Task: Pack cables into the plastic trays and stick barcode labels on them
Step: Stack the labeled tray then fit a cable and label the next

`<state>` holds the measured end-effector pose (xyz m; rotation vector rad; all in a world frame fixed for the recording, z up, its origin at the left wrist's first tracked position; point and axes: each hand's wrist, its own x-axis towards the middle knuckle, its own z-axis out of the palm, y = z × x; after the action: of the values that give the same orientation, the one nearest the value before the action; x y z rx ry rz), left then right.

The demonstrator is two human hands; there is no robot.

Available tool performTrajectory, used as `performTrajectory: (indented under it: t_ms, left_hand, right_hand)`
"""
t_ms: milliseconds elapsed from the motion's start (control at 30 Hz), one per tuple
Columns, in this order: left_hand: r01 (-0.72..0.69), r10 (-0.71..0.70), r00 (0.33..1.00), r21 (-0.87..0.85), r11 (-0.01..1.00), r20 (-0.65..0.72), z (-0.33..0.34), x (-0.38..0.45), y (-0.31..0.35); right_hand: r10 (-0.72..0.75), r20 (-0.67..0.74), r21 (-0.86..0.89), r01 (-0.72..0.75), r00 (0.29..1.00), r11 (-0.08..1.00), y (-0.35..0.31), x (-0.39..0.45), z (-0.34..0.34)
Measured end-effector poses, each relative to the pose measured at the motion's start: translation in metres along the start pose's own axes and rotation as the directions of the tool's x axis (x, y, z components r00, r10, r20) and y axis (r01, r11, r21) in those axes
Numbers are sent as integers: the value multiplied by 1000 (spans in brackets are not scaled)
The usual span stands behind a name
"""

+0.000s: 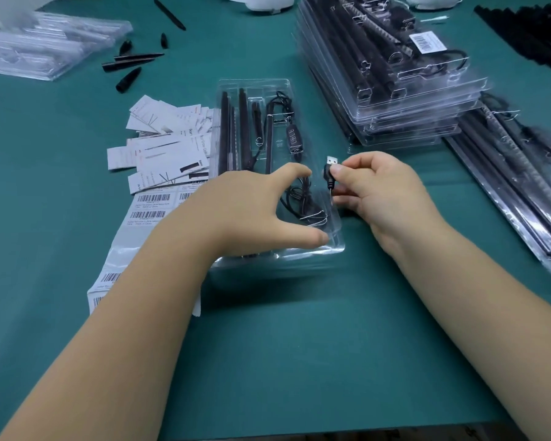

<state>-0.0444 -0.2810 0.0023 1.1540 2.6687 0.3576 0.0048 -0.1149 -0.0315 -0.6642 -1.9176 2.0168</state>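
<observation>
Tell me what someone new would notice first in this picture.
Two bare forearms reach to an open clear tray at the centre of the green table. The right hand pinches a USB plug above the tray's right edge, while the left hand steadies its near end. A stack of packed trays sits at upper right.

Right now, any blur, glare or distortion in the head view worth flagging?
Head view: the hands and the USB plug are sharp; the packed tray stack and empty trays at the far edges smear with motion blur; glare streaks the open tray; wide-angle bending stretches the forearms.
</observation>
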Motion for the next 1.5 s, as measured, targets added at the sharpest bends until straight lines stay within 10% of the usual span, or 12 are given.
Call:
performTrajectory:
  t_ms: [433, 667, 1200, 1500]
  left_hand:
    - [-13, 14, 1000, 20, 1000, -19, 0, -1, 1]
    - [12, -11, 998, -4, 1000, 65, -3, 0, 0]
    - [27, -29, 998, 48, 998, 50, -4, 4, -10]
    - [1, -2, 999, -26, 1000, -33, 2, 7, -14]
  right_hand:
    - [-139, 164, -514, 205, 977, 833, -2, -2, -5]
    - [68, 492, -656, 318, 868, 685, -22, -5, -30]
    - [165, 386, -589, 105, 908, 801, -19, -8, -23]
    - [215, 399, -741, 175, 892, 648, -20, -5, -22]
